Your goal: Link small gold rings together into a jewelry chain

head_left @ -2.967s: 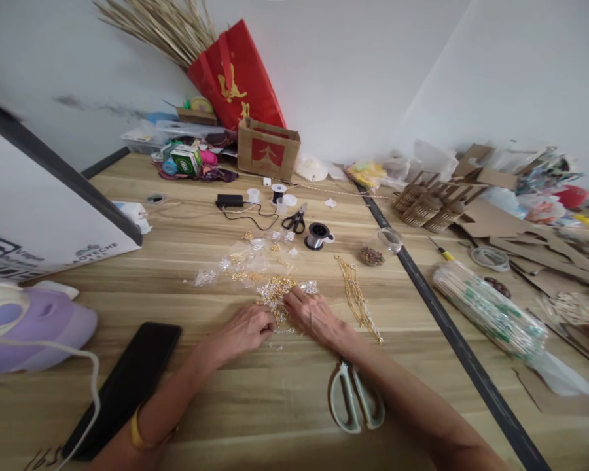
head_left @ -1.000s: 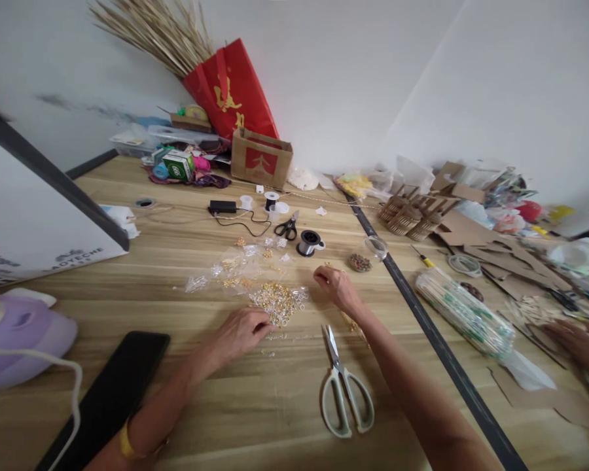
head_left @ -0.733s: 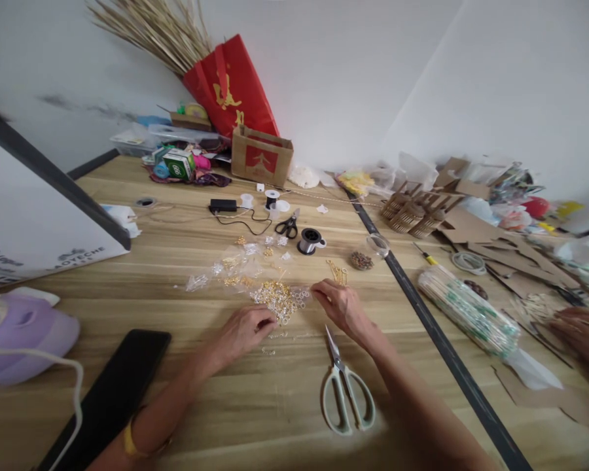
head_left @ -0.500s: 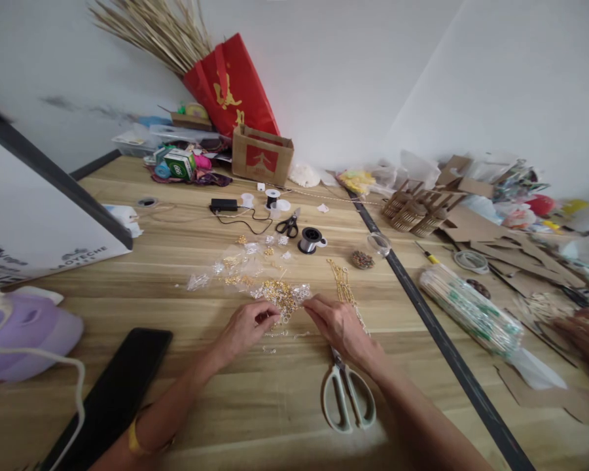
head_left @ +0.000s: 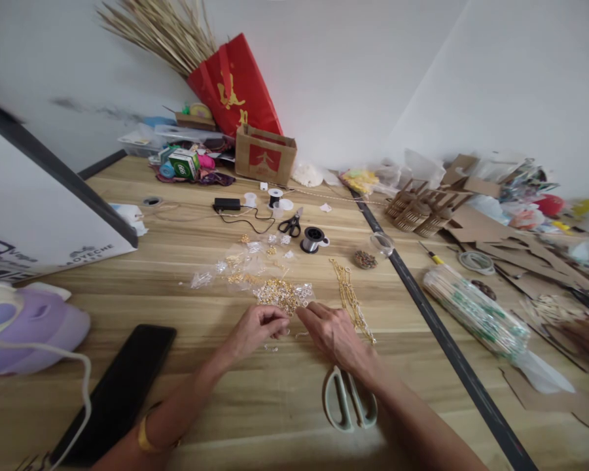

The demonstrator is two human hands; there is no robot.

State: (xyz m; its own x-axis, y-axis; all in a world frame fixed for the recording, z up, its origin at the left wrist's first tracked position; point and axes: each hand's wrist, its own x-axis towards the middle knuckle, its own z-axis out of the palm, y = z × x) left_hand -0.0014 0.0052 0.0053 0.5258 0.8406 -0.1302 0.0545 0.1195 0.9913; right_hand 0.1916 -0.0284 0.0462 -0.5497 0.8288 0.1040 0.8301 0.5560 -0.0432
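My left hand (head_left: 261, 329) is closed in a pinch at the near edge of a pile of gold and silver beads (head_left: 277, 294). Fingertips of my right hand (head_left: 332, 332) are pressed together close by on the right, only a small gap from the left ones. Whatever either hand pinches is too small or hidden to name. A short silver chain (head_left: 271, 348) lies just below my left fingers. Gold chains (head_left: 349, 293) stretch out beyond my right hand. Under my right wrist are white-handled scissors (head_left: 341, 399), their blades hidden by the hand.
Small clear plastic bags (head_left: 240, 261) lie behind the beads, with black scissors (head_left: 290, 226) and a wire spool (head_left: 313, 240) farther back. A black phone (head_left: 122, 386) is left of my forearm. Wrapped sticks (head_left: 474, 314) lie right; another person's hand (head_left: 582, 333) shows at the right edge.
Both hands have come closer together and slightly nearer to me, over the short chain. My right hand now covers the scissors' blades. The whole view has shifted slightly.
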